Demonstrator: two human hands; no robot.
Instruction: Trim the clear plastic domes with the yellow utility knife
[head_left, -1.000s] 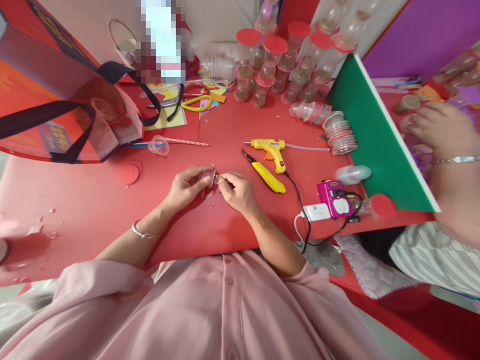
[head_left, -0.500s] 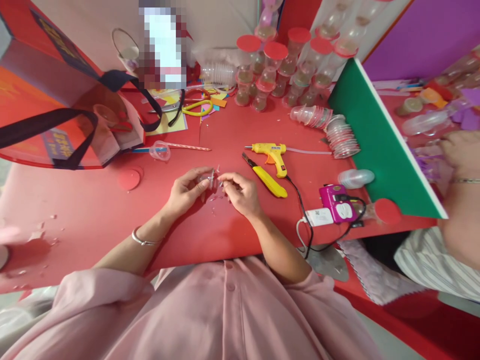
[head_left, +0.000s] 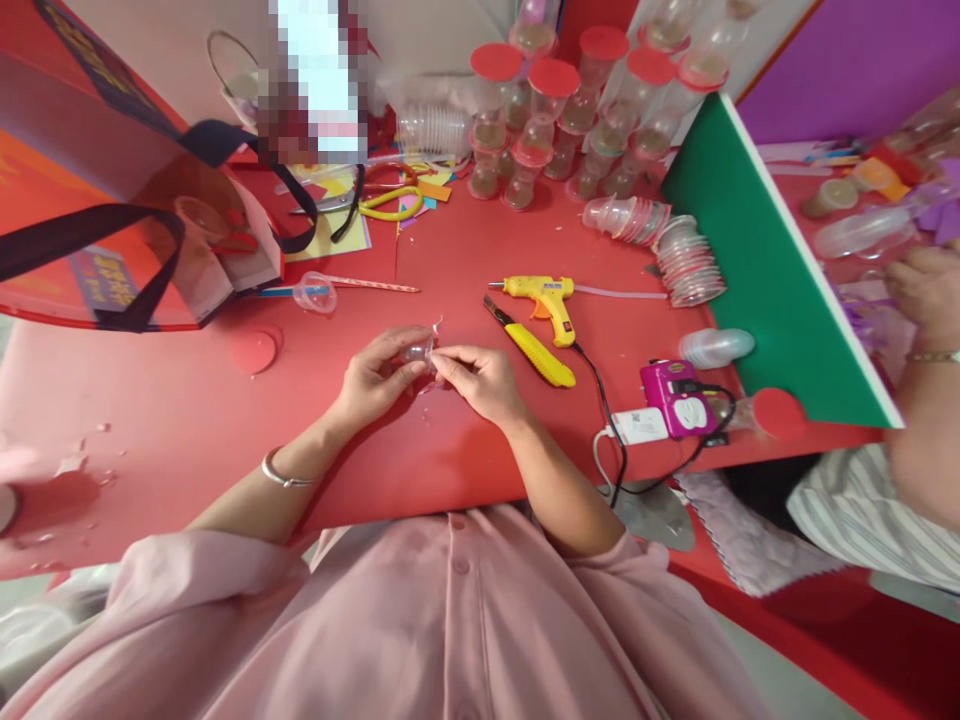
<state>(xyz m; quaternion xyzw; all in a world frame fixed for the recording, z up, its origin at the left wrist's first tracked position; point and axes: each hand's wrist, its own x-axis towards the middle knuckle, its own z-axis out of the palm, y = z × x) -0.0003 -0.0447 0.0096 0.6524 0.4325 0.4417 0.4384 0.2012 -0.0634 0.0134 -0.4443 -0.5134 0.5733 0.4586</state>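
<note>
A small clear plastic cup [head_left: 417, 352] lies on its side in the fingers of my left hand [head_left: 379, 375], its rim turned to the right. My right hand [head_left: 480, 380] pinches at that rim, thumb against forefinger; its fingertips partly hide the edge. Whether a scrap is also between them I cannot make out. Thin clear shavings [head_left: 429, 388] lie on the red table just below the cup, and a thin strip [head_left: 437, 325] sticks up behind it. To the right of my hands are a yellow utility knife [head_left: 536, 350] and a yellow glue gun [head_left: 544, 298].
Stacked clear cups with red lids [head_left: 553, 78] stand at the back. A green divider [head_left: 780, 270] edges the right side, with a co-worker's arm [head_left: 930, 380] beyond it. Left are a gift bag [head_left: 90, 270] and yellow-handled scissors [head_left: 394, 205]. A magenta power adapter [head_left: 675, 395] sits front right.
My right hand has closed in on the cup's rim, and the cup has turned slightly in my left fingers. The view has shifted a little. Beyond the divider, the co-worker's hand has moved.
</note>
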